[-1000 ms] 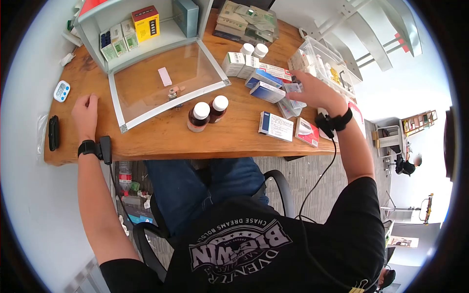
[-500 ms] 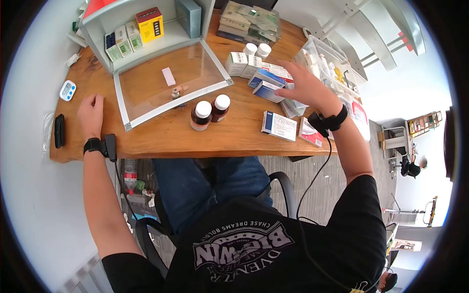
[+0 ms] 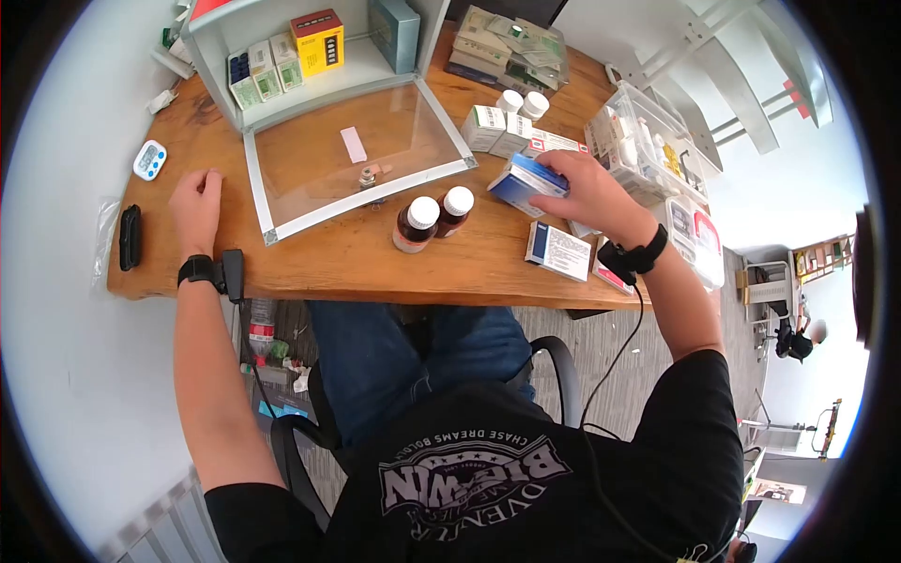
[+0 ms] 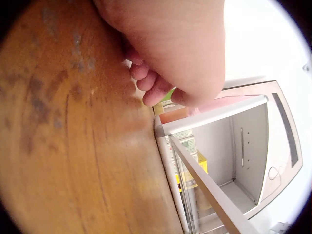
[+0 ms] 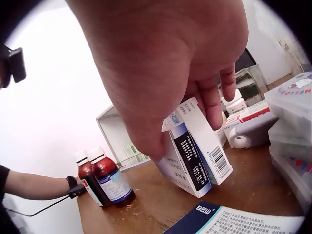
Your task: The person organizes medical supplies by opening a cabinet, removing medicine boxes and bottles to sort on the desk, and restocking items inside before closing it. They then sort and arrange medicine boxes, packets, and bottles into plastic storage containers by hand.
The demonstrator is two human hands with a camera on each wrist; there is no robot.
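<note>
My right hand (image 3: 582,192) grips a blue-and-white medicine box (image 3: 526,180) (image 5: 195,146) and holds it tilted just above the wooden table (image 3: 375,258), thumb on one side and fingers on the other. Two brown bottles with white caps (image 3: 432,218) (image 5: 102,178) stand to its left. My left hand (image 3: 195,202) (image 4: 161,58) rests on the table at the left with fingers loosely curled and holding nothing, beside the open door (image 3: 361,159) of a small grey cabinet (image 3: 310,56).
More boxes (image 3: 558,251) lie near the front edge under my right wrist. White boxes and small bottles (image 3: 507,122) stand behind, next to a clear plastic bin (image 3: 648,141). A timer (image 3: 149,159) and a black object (image 3: 130,236) lie at far left.
My right hand has come back from the pile at the right, taken hold of a blue-and-white box and lifted it off the stack. The left hand has stayed put.
</note>
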